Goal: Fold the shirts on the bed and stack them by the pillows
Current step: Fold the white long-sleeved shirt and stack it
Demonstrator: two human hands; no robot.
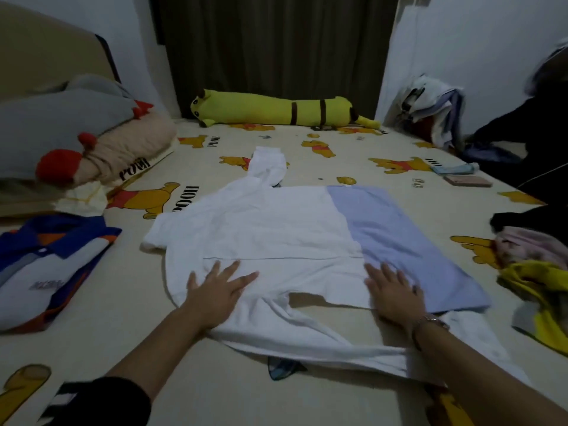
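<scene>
A white and light-blue shirt [276,229] lies spread flat in the middle of the bed, one sleeve pointing toward the far side. My left hand [218,287] presses flat on its white part with fingers spread. My right hand [395,290] lies flat near the seam between the white and blue parts, a watch on its wrist. A folded blue, white and orange shirt [46,265] sits at the left, near the pillows [61,127]. A heap of unfolded clothes [534,272], pink and yellow, lies at the right edge.
The bed sheet [307,142] bears a cartoon bear print. A long yellow plush toy [276,110] lies along the far edge by the dark curtain. A chicken-shaped cushion [107,152] rests by the pillows. More clothes [430,109] are piled at the far right, and a pink flat object [467,181] lies nearby.
</scene>
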